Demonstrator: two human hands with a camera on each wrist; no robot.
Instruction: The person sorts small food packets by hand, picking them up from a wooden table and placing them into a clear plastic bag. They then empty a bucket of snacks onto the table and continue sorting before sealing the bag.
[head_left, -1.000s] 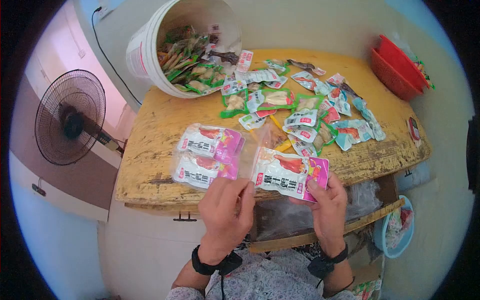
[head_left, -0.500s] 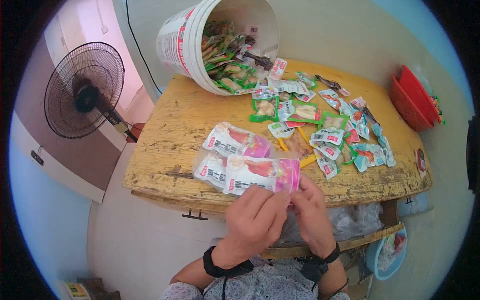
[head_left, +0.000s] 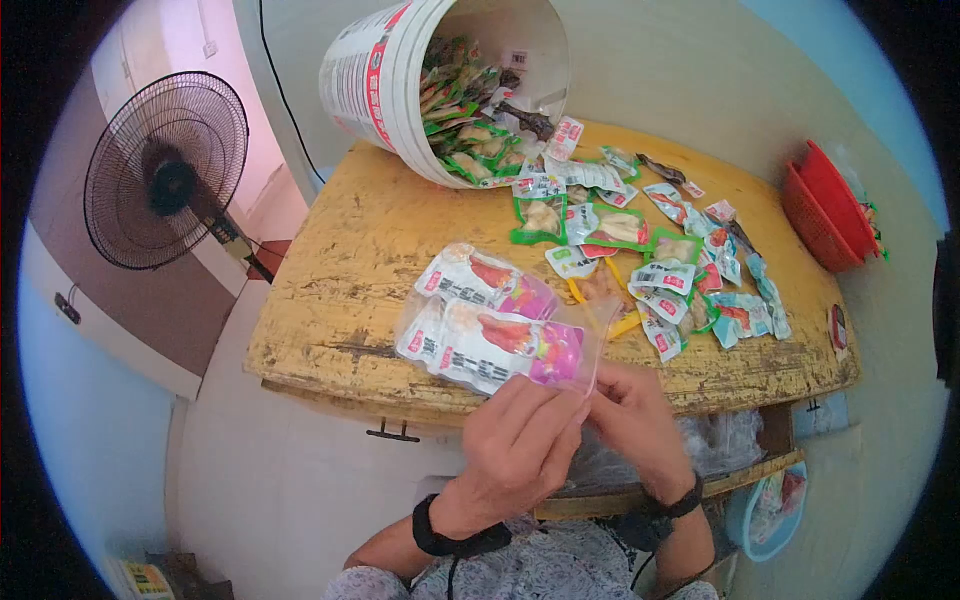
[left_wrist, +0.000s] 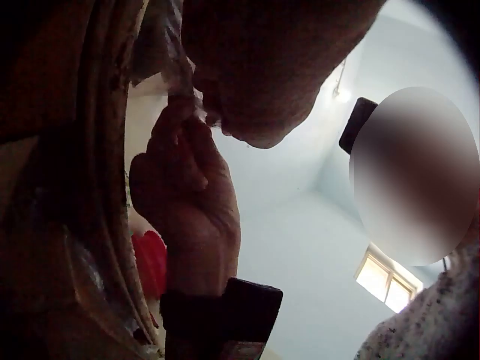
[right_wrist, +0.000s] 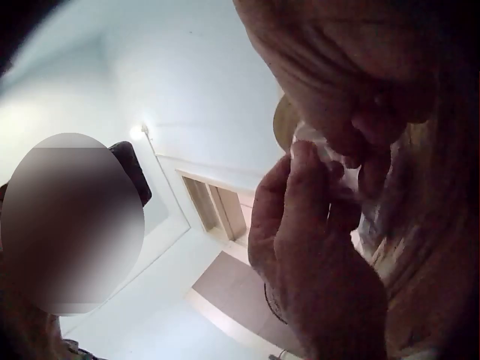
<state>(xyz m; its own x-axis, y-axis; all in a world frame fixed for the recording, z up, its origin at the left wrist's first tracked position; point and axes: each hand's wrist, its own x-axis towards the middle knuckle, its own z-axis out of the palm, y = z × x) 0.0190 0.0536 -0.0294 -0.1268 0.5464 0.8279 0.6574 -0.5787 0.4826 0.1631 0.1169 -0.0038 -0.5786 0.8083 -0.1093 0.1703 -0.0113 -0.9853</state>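
Note:
A clear plastic bag [head_left: 592, 347] lies near the table's front edge in the head view, its mouth toward the person. Inside are white-and-pink food pouches, one [head_left: 508, 350] in front of another [head_left: 485, 280], with part of a third edge showing. The left hand [head_left: 525, 440] pinches the bag's mouth edge with curled fingers. Close beside it, the right hand [head_left: 640, 425] pinches the same edge from the right. In the left wrist view, the right hand's fingertips [left_wrist: 180, 112] meet clear film right by the left hand. Fingers hide part of the bag's edge.
Behind the hands, loose sealed food packets [head_left: 615, 228] are spread over the worn yellow table [head_left: 320, 300]. A white bucket [head_left: 400, 100] lies tipped, full of packets. Red baskets [head_left: 825, 215] stand at right. An open drawer [head_left: 740, 470] holds clear plastic; a fan [head_left: 170, 185] stands left.
The pouch that the right hand held beside the bag is now inside it, over the others. The right hand moved left to the bag's mouth. The head view has shifted.

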